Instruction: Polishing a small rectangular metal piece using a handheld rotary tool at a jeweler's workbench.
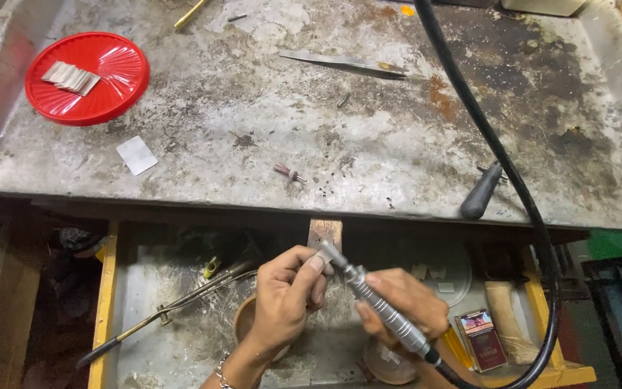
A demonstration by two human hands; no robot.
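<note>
A: If you start at the upper left of the frame, what do you see?

B: A red lid (86,78) with a little stack of flat silver pieces (72,78) in it. One more silver piece (137,155) lies alone just below it on the metal bench (368,137).

A: Do the pieces look finished?

B: I cannot tell. My guess is that one piece is being worked on and the stack waits, or is done.

A: And the hands?

B: Low in the middle. The left hand (286,295) is curled and pinches a small silver piece (320,252) by the wooden peg (325,232). The right hand (406,306) is wrapped around a silver grinding tool (379,306), its tip touching that piece.

A: Is there room to move?

B: Not much. The bench edge is just above the hands. The black hose (512,180) curves down the right side of the frame. A long wire tool (174,306) lies at the lower left in the drawer (138,288), a small red box (481,338) at the lower right.
</note>
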